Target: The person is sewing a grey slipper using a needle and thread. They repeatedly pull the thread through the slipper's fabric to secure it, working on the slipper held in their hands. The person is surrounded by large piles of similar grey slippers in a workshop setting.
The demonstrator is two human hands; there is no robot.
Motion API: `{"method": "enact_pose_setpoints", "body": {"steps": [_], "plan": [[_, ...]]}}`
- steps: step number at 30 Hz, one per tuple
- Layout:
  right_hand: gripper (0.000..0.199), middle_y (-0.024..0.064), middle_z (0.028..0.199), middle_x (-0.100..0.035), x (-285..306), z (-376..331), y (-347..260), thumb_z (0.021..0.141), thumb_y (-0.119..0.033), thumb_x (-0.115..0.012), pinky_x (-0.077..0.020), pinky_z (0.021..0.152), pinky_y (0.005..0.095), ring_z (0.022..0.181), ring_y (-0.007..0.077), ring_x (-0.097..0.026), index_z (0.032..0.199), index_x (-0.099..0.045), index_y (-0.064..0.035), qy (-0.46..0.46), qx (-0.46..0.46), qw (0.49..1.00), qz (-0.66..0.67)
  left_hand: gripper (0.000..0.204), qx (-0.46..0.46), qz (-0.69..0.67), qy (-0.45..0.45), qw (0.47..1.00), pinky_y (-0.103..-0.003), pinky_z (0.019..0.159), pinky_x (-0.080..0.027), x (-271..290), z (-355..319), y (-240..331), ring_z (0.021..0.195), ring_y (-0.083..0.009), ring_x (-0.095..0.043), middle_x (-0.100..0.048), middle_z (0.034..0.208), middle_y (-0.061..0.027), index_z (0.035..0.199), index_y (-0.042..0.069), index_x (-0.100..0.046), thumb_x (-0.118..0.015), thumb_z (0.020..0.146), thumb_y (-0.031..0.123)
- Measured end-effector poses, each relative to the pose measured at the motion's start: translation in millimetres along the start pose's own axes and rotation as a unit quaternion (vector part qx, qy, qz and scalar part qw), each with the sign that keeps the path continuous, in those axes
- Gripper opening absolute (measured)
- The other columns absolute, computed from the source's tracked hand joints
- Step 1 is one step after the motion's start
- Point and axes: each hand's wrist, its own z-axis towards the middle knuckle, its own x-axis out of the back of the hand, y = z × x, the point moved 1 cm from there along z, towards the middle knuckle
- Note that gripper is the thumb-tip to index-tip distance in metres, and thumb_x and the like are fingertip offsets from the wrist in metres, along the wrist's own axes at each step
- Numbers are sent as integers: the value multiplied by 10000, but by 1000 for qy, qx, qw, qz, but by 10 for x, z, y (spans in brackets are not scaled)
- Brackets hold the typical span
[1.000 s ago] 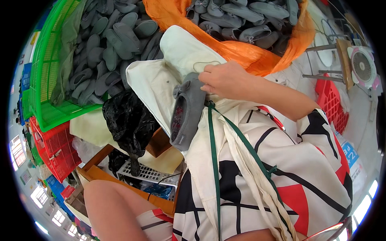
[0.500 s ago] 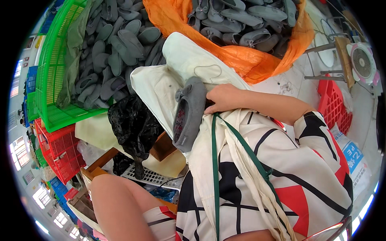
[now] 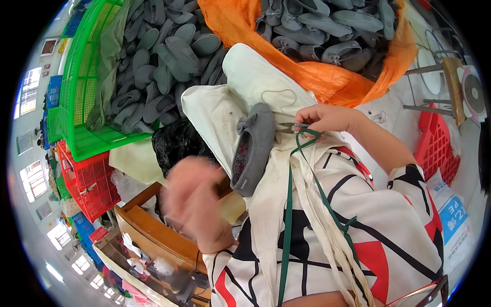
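A grey slipper [image 3: 254, 148] with a small bow and a dark patterned lining lies on the white cloth [image 3: 271, 82] over my lap. Just right of it, my right hand [image 3: 327, 118] is closed on a pair of small metal thread snips [image 3: 287, 127], whose blades point left toward the slipper. A green cord [image 3: 287, 230] loops up to the snips at my fingers. My left hand [image 3: 192, 197] is raised left of the slipper, apart from it. Motion smears its fingers, so their pose is unclear.
A green crate [image 3: 76, 107] of grey slippers stands at far left. An orange sack [image 3: 302, 77] with more lies beyond the cloth. Below the crate are a red crate [image 3: 84, 179], a black plastic bag [image 3: 179, 140] and a wooden drawer [image 3: 158, 230]. A fan [image 3: 471, 91] is at right.
My left arm has swung up from the lower left, bringing its blurred hand into view. My right hand has moved off the slipper's far side, and the snips now show. The whole view has shifted slightly.
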Motion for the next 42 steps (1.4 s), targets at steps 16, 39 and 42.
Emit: {"method": "enact_pose_setpoints", "body": {"steps": [16, 39, 42], "plan": [[341, 93, 889, -669, -139, 254, -542, 945, -385, -603, -490, 748, 364, 812, 243, -632, 1027, -719, -75, 159, 210, 911, -317, 154, 91, 416, -239, 873, -362, 660, -512, -438, 51, -1670, 740, -260, -633, -640, 823, -99, 956, 46, -675, -693, 879, 178], [235, 39, 811, -591, -306, 909, -557, 820, -316, -719, -527, 667, 379, 853, 242, -640, 774, -646, -97, 154, 209, 718, -646, 117, 506, -72, -65, 857, -225, 658, -488, -166, -19, -1917, 739, -83, -599, -657, 830, 0, 944, 49, -686, -691, 917, 162], [234, 56, 809, -612, -309, 907, -553, 824, -314, -711, -533, 669, 396, 856, 257, -652, 777, -668, -89, 160, 215, 722, -638, 115, 512, -79, -62, 853, -224, 656, -493, -141, -26, -1932, 737, -80, -604, -661, 829, 2, 942, 52, -687, -693, 917, 164]]}}
